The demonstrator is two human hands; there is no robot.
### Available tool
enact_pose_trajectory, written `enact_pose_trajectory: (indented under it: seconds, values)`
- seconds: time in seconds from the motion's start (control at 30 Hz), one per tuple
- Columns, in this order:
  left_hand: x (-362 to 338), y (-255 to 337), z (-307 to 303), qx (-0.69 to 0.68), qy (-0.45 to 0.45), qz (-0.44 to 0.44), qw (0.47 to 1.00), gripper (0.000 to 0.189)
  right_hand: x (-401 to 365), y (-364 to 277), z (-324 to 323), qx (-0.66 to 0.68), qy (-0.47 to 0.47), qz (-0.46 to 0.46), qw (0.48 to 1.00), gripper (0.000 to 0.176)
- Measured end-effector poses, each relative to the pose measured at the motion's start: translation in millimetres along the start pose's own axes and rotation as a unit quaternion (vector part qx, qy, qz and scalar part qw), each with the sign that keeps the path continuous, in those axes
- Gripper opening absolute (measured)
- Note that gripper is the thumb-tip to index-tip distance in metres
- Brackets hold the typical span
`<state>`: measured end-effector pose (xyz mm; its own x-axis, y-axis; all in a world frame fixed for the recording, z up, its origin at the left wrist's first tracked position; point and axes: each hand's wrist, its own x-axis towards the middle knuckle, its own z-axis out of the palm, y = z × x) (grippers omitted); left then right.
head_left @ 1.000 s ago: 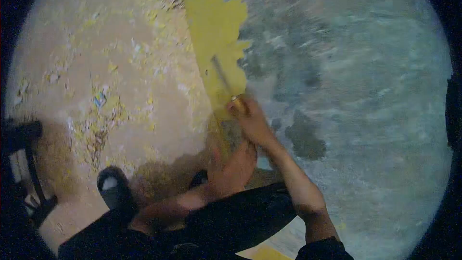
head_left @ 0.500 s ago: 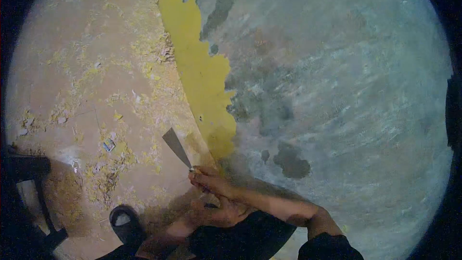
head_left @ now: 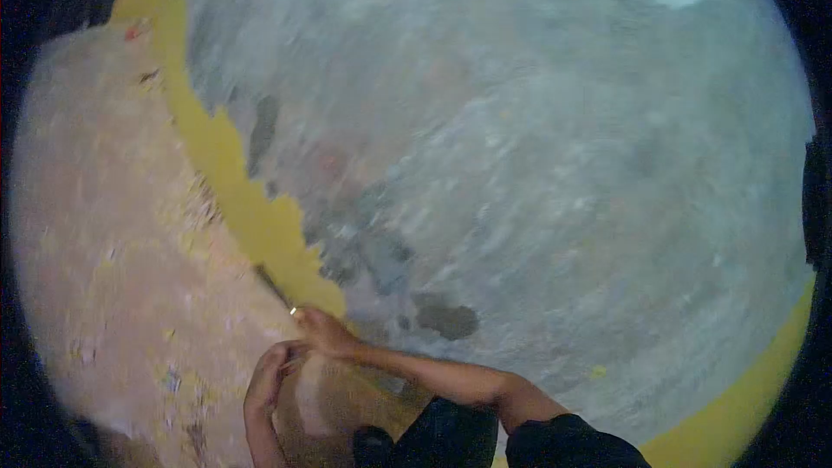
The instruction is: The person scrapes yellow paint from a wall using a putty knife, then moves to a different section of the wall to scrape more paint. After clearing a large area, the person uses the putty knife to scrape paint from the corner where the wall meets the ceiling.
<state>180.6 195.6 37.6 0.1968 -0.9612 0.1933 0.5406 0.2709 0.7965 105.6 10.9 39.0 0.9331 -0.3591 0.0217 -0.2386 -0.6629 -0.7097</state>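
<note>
My right hand [head_left: 327, 333] is closed around the handle of a putty knife [head_left: 275, 286]. The narrow metal blade points up and left, its tip overlapping the lower edge of the yellow paint band on the wall. Most of the handle is hidden in my fist. Just left of it, my left hand [head_left: 271, 373] is raised with fingers bent and apart, fingertips close to the right hand. The wall [head_left: 520, 173] is mostly bare grey, with a ragged-edged yellow paint strip [head_left: 247, 208] along its bottom.
Yellow flakes and crumbs [head_left: 204, 208] lie on the tan floor [head_left: 95, 208], thickest along the wall's foot. A small printed packet [head_left: 172, 379] is on the floor at lower left. A dark shoe [head_left: 373, 446] shows at the bottom. More yellow paint [head_left: 737, 416] runs at lower right.
The view has swung, so the wall fills more of it. My right hand has brought the putty knife to the wall's yellow strip. My left hand has moved left, apart from the right.
</note>
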Motion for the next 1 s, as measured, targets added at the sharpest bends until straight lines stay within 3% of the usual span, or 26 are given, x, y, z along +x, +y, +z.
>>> enact_pose_trajectory:
  seconds: [0.03, 0.07, 0.1, 0.17, 0.2, 0.27, 0.3, 0.33, 0.37, 0.4, 0.47, 0.5, 0.57, 0.63, 0.67, 0.7, 0.73, 0.77, 0.8, 0.83, 0.87, 0.9, 0.93, 1.0]
  values:
    - [-2.7, -2.5, 2.0, -0.037, 0.14, 0.006, 0.989, 0.052, -2.7, -9.4, 2.1, 0.154, -0.007, 0.037, 0.987, 0.029]
    - [-4.2, -7.5, 1.8, -0.076, 0.28, 0.009, 0.957, 0.047, -6.8, -36.7, 3.0, 0.229, -0.079, 0.06, 0.968, 0.03]
    - [0.8, -13.6, 1.1, -0.072, 0.263, 0.014, 0.962, 0.047, -11.9, -57.3, 4.2, 0.302, -0.153, 0.085, 0.937, 0.031]
    - [11.8, -35.7, 0.6, -0.267, 0.292, 0.086, 0.914, 0.049, -10.5, 15.1, 54.4, 0.081, -0.126, -0.139, 0.979, 0.033]
    - [16.1, -64.5, -16.3, -0.245, 0.364, 0.065, 0.896, 0.047, -16.6, 1.3, 45.0, 0.074, -0.114, -0.136, 0.981, 0.033]
    - [10.4, -90.9, -36.4, -0.316, 0.287, 0.105, 0.898, 0.043, -25.8, -60.9, 23.1, -0.185, -0.066, -0.272, 0.942, 0.031]
    - [11.1, -102.5, -44.7, -0.387, 0.218, 0.145, 0.884, 0.039, -18.7, -77.1, 9.4, -0.193, -0.056, -0.268, 0.942, 0.031]
    - [7.1, -115.3, -56.6, -0.388, 0.205, 0.142, 0.887, 0.039, -10.9, -90.7, -5.3, -0.214, -0.082, -0.155, 0.961, 0.031]
    - [0.6, -124.0, -69.1, -0.431, 0.098, 0.17, 0.881, 0.037, -6.4, -96.0, -18.3, -0.23, -0.105, -0.039, 0.967, 0.032]
    - [-1.4, -121.2, -76.2, -0.47, -0.011, 0.195, 0.86, 0.034, -4.8, -96.8, -26.8, -0.239, -0.094, -0.036, 0.966, 0.032]
    - [-4.3, -85.9, -80.6, -0.472, 0.136, 0.093, 0.866, 0.03, -0.4, -89.7, -38.7, -0.231, -0.078, -0.059, 0.968, 0.023]
    - [-3.8, -64.3, -69.5, -0.471, 0.123, 0.088, 0.869, 0.03, -2.2, -85.8, -42.6, -0.237, -0.065, -0.055, 0.968, 0.023]
    - [3.8, -30.2, -36.8, -0.313, 0.418, 0.036, 0.852, 0.037, -10.4, -73.4, -43.0, -0.178, 0.001, 0.011, 0.984, 0.014]
    - [12.7, -64.1, -62.7, -0.274, 0.39, 0.03, 0.879, 0.04, -12.5, -32.7, -34.6, -0.138, 0.006, -0.006, 0.99, 0.012]
    - [16.9, -75.7, -70.8, -0.239, 0.372, 0.03, 0.896, 0.044, -14.1, -18.5, -28.0, -0.136, 0.077, -0.069, 0.985, 0.011]
    - [23.0, -66.2, -52.8, -0.234, 0.364, 0.024, 0.901, 0.044, -14.6, -3.6, -19.9, -0.134, 0.148, -0.131, 0.971, 0.011]
    - [28.3, -59.1, -29.1, -0.202, 0.4, 0.026, 0.893, 0.048, -13.1, 10.7, -11.9, -0.134, 0.158, -0.125, 0.97, 0.011]
    - [36.1, -54.5, -11.4, -0.17, 0.434, 0.031, 0.884, 0.052, -10.6, 25.3, -7.5, -0.161, 0.108, -0.084, 0.977, 0.011]
    - [39.9, -64.3, -10.6, -0.162, 0.392, 0.013, 0.906, 0.055, -12.3, 34.5, -12.1, -0.188, 0.058, -0.041, 0.98, 0.012]
    - [37.8, -92.0, -39.3, -0.158, 0.377, 0.004, 0.913, 0.055, -18.3, 17.6, -28.0, -0.19, 0.074, -0.03, 0.978, 0.012]
    - [37.4, -132.0, -87.4, -0.347, 0.346, -0.058, 0.87, 0.054, -27.3, -26.3, -51.5, -0.175, -0.028, 0.007, 0.984, 0.016]
    - [47.3, -154.4, -107.7, -0.521, 0.304, -0.124, 0.788, 0.054, -34.8, -55.6, -67.2, -0.154, -0.128, 0.046, 0.979, 0.021]
    - [73.9, -78.2, 36.4, -0.24, 0.45, 0.061, 0.858, 0.047, -44.1, -59.7, -78.0, -0.158, -0.112, 0.059, 0.979, 0.021]
    - [91.3, -86.8, 40.3, -0.251, 0.431, 0.06, 0.864, 0.045, -53.2, -67.1, -93.7, -0.177, -0.079, 0.074, 0.978, 0.022]
